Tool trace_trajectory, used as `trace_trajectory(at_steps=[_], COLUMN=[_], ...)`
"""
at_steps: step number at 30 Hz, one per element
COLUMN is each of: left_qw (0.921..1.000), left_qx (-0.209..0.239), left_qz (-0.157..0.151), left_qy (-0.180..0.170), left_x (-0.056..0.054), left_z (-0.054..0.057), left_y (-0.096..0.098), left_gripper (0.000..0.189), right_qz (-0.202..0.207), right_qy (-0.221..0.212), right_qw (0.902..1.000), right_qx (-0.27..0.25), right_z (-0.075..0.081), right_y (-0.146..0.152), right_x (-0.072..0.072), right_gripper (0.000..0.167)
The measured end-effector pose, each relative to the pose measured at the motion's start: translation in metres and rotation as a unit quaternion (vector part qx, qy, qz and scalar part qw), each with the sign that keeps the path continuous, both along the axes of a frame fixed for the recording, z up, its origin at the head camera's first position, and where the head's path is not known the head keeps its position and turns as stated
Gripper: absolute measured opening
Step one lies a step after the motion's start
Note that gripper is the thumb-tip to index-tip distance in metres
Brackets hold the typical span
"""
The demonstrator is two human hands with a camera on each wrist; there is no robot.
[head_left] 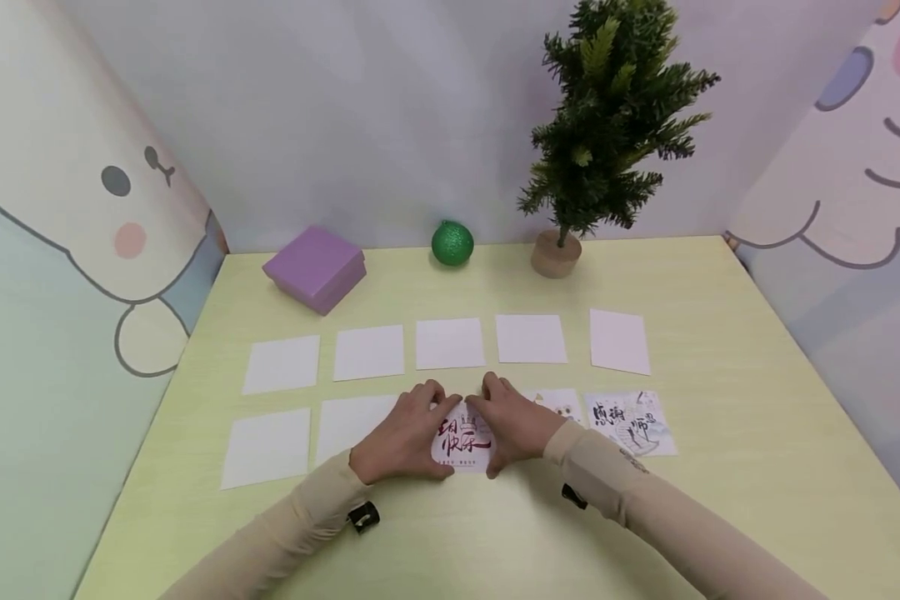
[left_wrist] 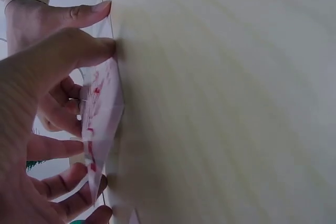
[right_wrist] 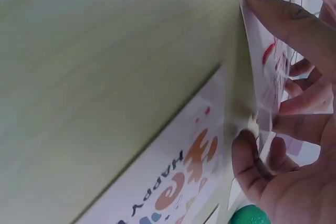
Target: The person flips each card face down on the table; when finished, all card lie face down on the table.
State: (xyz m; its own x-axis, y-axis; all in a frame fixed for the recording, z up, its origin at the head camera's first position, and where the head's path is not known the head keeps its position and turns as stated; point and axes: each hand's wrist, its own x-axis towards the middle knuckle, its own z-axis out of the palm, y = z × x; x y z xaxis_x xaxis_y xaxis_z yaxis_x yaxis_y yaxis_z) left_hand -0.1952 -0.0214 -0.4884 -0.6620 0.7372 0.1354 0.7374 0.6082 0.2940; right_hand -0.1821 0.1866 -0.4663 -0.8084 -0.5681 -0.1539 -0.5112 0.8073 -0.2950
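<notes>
A white greeting card (head_left: 462, 439) printed with red characters lies between both hands at the middle of the front row. My left hand (head_left: 407, 431) holds its left side, thumb at the near edge and fingers at the far edge. On the other side my right hand (head_left: 516, 421) grips it the same way. In the left wrist view the card (left_wrist: 105, 106) stands close over the tabletop. To the right, partly behind my right hand, is a card with colourful print (right_wrist: 173, 177) reading "HAPPY". Farther right lies a card with black brush lettering (head_left: 632, 423).
Blank white cards form a back row, one of them a card (head_left: 450, 343) straight behind my hands. Two more, including a blank card (head_left: 267, 447), lie at the left. Behind stand a purple box (head_left: 315, 268), a green glitter ball (head_left: 452, 243) and a small artificial tree (head_left: 607, 117).
</notes>
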Motion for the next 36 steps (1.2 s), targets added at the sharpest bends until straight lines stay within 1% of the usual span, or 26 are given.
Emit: trace_trajectory(at_steps=[3,6,10,14,18,21,24,26,27,29,31,32,34,36], left_qw=[1.0000,1.0000,0.9995,0.9979,0.9952,0.9944,0.9959,0.9967,0.9961,0.9925,0.9846,0.9791,0.9668,0.9531], left_qx=[0.004,-0.004,-0.009,-0.009,-0.007,0.006,0.033,0.057,0.076,0.115,0.161,0.184,0.224,0.259], left_qz=[0.002,0.008,0.008,0.008,0.011,0.019,0.032,0.038,0.039,0.037,0.025,0.018,0.004,-0.006], left_qy=[-0.003,0.003,0.029,0.064,0.097,0.103,0.079,0.044,0.023,-0.020,-0.064,-0.085,-0.122,-0.156], left_x=[0.000,0.000,0.000,0.001,0.002,0.003,0.001,-0.001,-0.002,-0.004,-0.005,-0.006,-0.008,-0.008], left_z=[0.000,0.001,0.005,0.010,0.010,0.011,0.013,0.016,0.018,0.021,0.023,0.024,0.025,0.026], left_y=[-0.001,-0.001,0.002,0.008,0.012,0.012,0.008,0.004,0.002,-0.002,-0.005,-0.007,-0.008,-0.010], left_gripper=[0.085,0.085,0.092,0.103,0.098,0.094,0.095,0.097,0.097,0.096,0.094,0.093,0.090,0.090], right_qz=[0.003,0.010,0.023,0.036,0.050,0.051,0.042,0.038,0.037,0.037,0.042,0.044,0.046,0.051], right_qy=[-0.012,-0.010,0.030,0.076,0.092,0.103,0.114,0.116,0.110,0.093,0.072,0.058,0.039,0.034], right_qw=[0.9996,0.9995,0.9991,0.9957,0.9923,0.9907,0.9889,0.9872,0.9865,0.9852,0.9823,0.9806,0.9768,0.9739], right_qx=[-0.025,-0.027,-0.019,-0.039,-0.066,-0.072,-0.086,-0.103,-0.115,-0.139,-0.168,-0.182,-0.205,-0.219], right_z=[0.000,0.001,0.005,0.010,0.014,0.016,0.018,0.018,0.018,0.015,0.011,0.010,0.006,0.002], right_y=[-0.001,-0.001,0.000,0.001,-0.001,-0.001,0.002,0.006,0.007,0.010,0.011,0.010,0.009,0.007], right_x=[0.003,0.006,0.008,0.008,0.009,0.009,0.009,0.008,0.008,0.006,0.004,0.003,0.001,-0.001], right_gripper=[0.100,0.104,0.106,0.117,0.125,0.126,0.130,0.133,0.134,0.136,0.136,0.136,0.136,0.133])
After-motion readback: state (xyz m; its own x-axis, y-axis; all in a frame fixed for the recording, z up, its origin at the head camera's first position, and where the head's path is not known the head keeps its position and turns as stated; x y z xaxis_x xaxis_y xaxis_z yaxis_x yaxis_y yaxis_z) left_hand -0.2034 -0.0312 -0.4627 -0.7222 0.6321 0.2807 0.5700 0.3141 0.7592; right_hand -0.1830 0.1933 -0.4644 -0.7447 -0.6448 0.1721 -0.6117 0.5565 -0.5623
